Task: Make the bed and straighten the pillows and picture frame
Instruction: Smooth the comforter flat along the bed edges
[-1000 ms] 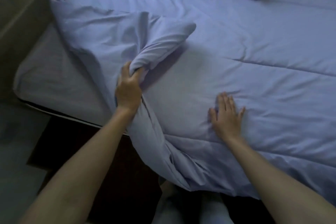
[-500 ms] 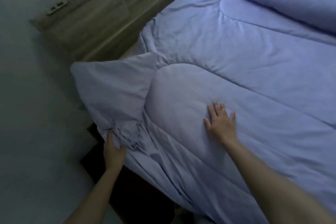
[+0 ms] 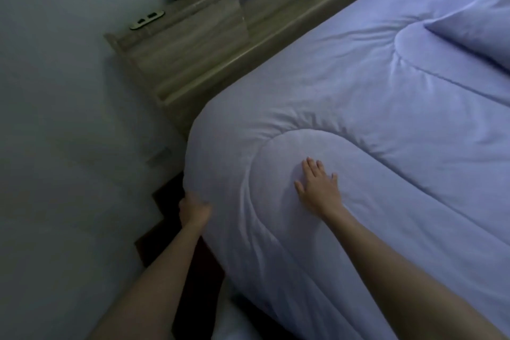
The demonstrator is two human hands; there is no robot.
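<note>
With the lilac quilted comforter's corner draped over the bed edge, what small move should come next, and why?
Probably a short downward tug with the left hand, which grips the lilac quilted comforter at its hanging corner, while the flat right hand pins the top. Creases run between the hands, so the corner looks slack.

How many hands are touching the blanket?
2. The left hand grips the blanket at its corner by the bed's edge; the right hand lies flat on top. No others show.
</note>
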